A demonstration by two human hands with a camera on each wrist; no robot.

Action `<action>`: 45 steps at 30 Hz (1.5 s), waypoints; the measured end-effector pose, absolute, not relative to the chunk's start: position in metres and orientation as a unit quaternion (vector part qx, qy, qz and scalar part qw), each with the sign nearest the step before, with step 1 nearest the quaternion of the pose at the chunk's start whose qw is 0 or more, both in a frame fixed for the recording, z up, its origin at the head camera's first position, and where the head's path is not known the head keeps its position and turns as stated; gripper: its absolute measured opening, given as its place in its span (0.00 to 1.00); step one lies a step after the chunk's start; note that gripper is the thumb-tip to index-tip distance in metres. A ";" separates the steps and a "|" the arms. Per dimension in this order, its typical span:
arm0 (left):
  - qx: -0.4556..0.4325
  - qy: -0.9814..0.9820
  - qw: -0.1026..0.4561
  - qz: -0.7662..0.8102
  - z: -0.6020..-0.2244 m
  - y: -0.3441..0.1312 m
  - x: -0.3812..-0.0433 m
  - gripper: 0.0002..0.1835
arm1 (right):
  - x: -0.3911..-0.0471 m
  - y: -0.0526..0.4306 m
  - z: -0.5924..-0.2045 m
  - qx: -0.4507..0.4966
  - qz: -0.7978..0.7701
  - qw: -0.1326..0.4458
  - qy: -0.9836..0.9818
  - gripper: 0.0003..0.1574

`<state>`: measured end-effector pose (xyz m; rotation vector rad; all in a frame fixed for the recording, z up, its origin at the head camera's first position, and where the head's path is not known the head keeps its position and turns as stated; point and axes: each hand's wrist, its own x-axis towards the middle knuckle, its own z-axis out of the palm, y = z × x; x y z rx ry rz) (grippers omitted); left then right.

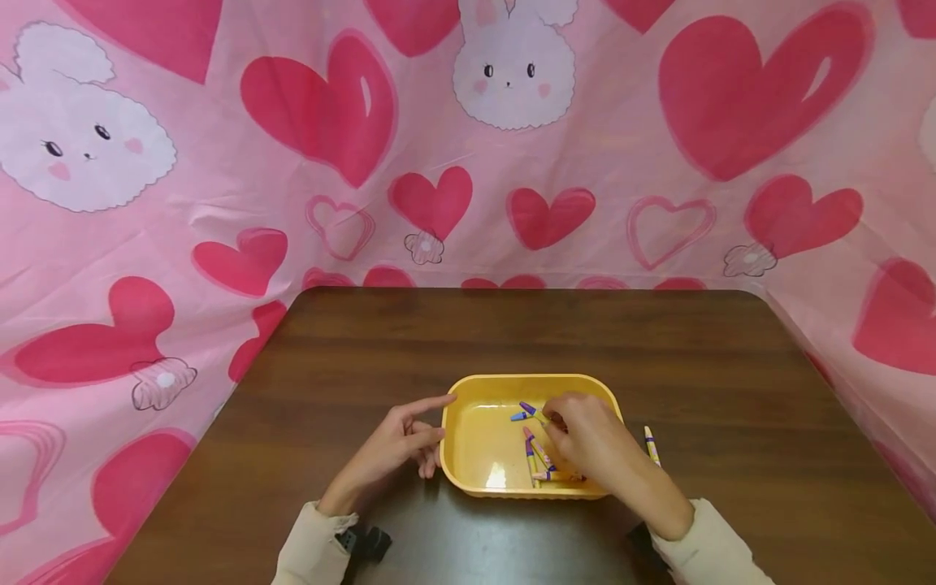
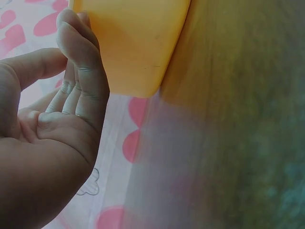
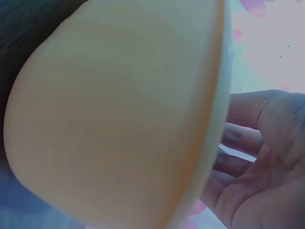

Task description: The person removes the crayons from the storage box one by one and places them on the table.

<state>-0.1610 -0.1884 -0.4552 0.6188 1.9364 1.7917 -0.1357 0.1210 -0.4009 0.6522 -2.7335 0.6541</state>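
A yellow plastic bin [image 1: 478, 491] stands on the table with several crayons inside. My left hand [image 1: 402, 439] is at its left rim, the extended index finger and thumb touching the edge; the left wrist view shows the hand [image 2: 71, 105] beside the bin's wall [image 2: 131, 52]. My right hand [image 1: 591, 435] reaches over the right side into the bin, fingers bent down at a purple-tipped crayon [image 1: 528, 408] and a blue-tipped crayon [image 1: 518, 417]. Its fingertips are hidden, so I cannot tell whether they pinch one. Nearby lies a pink-tipped crayon [image 1: 528, 434].
Outside the bin, a yellow crayon [image 1: 651, 445] lies on the table to the right, partly hidden by the right forearm. The brown wooden table [image 1: 380, 325] ends at the back against a pink cloth [image 1: 439, 122] with hearts and rabbits.
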 end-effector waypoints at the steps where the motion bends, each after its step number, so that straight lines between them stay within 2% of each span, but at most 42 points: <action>1: 0.225 0.696 0.214 0.648 -0.456 -0.188 -0.162 0.29 | -0.135 0.122 -0.400 0.224 0.225 0.128 -0.940 0.13; 7: 0.220 0.695 0.213 0.651 -0.456 -0.189 -0.161 0.28 | -0.130 0.132 -0.395 0.201 0.227 0.124 -0.945 0.08; 13: 0.235 0.692 0.211 0.649 -0.457 -0.191 -0.162 0.28 | -0.121 0.147 -0.393 0.178 0.230 0.133 -0.947 0.07; 22: 0.229 0.695 0.214 0.647 -0.458 -0.187 -0.167 0.29 | -0.117 0.170 -0.390 0.167 0.226 0.180 -0.943 0.09; 45: 0.231 0.693 0.214 0.649 -0.456 -0.188 -0.163 0.29 | -0.108 0.211 -0.396 0.095 0.243 0.170 -0.950 0.05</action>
